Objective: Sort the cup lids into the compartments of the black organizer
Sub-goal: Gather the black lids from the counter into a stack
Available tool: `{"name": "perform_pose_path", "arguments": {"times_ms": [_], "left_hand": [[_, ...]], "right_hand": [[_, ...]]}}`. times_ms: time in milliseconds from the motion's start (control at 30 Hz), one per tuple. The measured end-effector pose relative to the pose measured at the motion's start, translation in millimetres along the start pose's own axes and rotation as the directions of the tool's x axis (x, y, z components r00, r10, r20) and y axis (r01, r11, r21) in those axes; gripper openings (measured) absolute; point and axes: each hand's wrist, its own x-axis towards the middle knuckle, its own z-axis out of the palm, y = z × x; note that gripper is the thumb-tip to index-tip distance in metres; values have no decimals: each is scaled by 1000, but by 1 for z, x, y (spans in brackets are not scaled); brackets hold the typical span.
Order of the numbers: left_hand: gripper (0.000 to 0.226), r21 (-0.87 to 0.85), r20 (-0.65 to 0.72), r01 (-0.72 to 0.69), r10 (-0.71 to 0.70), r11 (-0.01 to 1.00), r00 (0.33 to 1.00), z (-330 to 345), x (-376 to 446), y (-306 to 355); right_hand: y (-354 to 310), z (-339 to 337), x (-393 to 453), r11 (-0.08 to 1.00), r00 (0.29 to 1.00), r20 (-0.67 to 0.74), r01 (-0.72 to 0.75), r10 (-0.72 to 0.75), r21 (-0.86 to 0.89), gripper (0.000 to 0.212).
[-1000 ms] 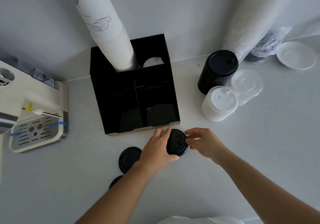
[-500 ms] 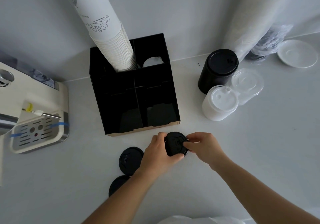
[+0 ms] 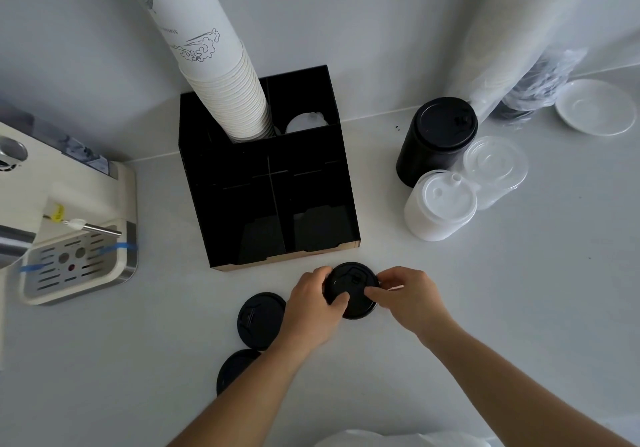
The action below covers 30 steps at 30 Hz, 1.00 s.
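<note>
A black cup lid point(image 3: 353, 289) lies flat just in front of the black organizer point(image 3: 277, 169). My left hand point(image 3: 311, 308) grips its left edge and my right hand point(image 3: 405, 296) pinches its right edge. Two more black lids lie on the counter to the left: one point(image 3: 258, 320) beside my left hand, another point(image 3: 233, 370) partly hidden under my left forearm. A tall stack of paper cups point(image 3: 221, 76) stands in the organizer's back left compartment. A white lid point(image 3: 304, 122) shows in the back right compartment. The two front compartments look dark.
Right of the organizer stand a stack of black lids point(image 3: 436, 138), a stack of white lids point(image 3: 438, 206) and a stack of clear lids point(image 3: 495, 169). Wrapped sleeves of cups point(image 3: 512, 31) lean on the wall. A white saucer point(image 3: 595, 107) sits far right, a coffee machine drip tray point(image 3: 72, 263) at left.
The black lid has tipped from a tilted hold to nearly flat and dropped slightly toward me. Both hands stay on its edges.
</note>
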Motion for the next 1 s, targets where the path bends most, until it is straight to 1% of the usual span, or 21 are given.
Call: {"name": "perform_pose_path", "arguments": {"times_ms": [67,133,233,500,667,900,1000], "left_hand": [[49,-22,-18,2,-3,1000,1000,0,0,-1],[46,-33,-34,5,-6,999,999,-1,1,-2],[43,-46,-48,-9,6,999,999,-2,2,0],[37,-38,-60,-32,29,999,998,-4,6,3],[36,-38,-73,-26,23,999,997,-3,5,0],[38,-78,-91,-33,25,996,995,-6,6,-1],[39,-90,-108,-40,30,995,994,-8,8,0]], "right_hand": [[-1,2,0,1000,1000,-5,13,-13,19,10],[-2,3,0,999,1000,-11,21,-21,35,6],[-4,2,0,999,999,-9,34,-34,37,9],[-3,4,2,998,1000,-20,-4,5,62,6],[-6,4,1,996,1000,-9,-13,14,93,11],[-12,4,-1,993,999,7,-36,35,114,4],[-15,5,-3,988,999,7,-39,38,149,2]]}}
